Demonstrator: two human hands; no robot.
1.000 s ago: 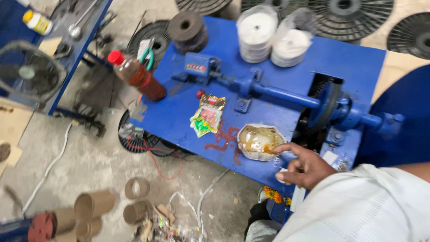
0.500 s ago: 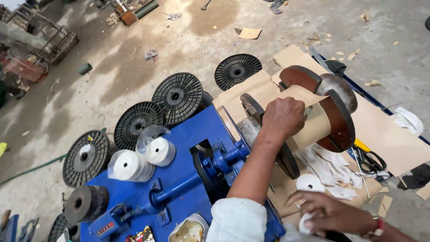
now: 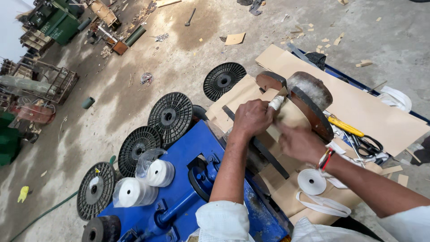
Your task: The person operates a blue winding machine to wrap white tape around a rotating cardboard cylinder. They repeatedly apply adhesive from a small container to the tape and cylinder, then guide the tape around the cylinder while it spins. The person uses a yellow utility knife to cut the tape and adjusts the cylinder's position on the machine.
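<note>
Floor: bare concrete (image 3: 188, 58) littered with scraps of cardboard.
Black discs: ribbed plastic spool flanges (image 3: 170, 117) stand in a row along the far edge of the blue machine, one more (image 3: 224, 80) further right.
Blue machine: a painted metal winding rig (image 3: 188, 192) at lower left, with a shaft and pulley.
White rolls: two rolls of white tape wrapped in clear plastic (image 3: 143, 181) sit on the blue machine's top.
Left hand: the left hand (image 3: 251, 118) is closed in a fist-like grip on the brown cardboard wrap of the wooden spool, with a white tape end (image 3: 276, 103) sticking up at its knuckles.
Wooden spool: a large reel with dark round end plates (image 3: 309, 101) lies between the hands, over cardboard sheets.
Right hand: the right hand (image 3: 301, 143) presses curled fingers against the spool's cardboard wrap, just beside the left; whether it grips anything I cannot tell.
Tape roll: a loose white roll (image 3: 312, 181) lies under the right wrist.
Tools: a yellow-handled knife (image 3: 345, 126) and black scissors (image 3: 369, 145) rest on the cardboard at right.
</note>
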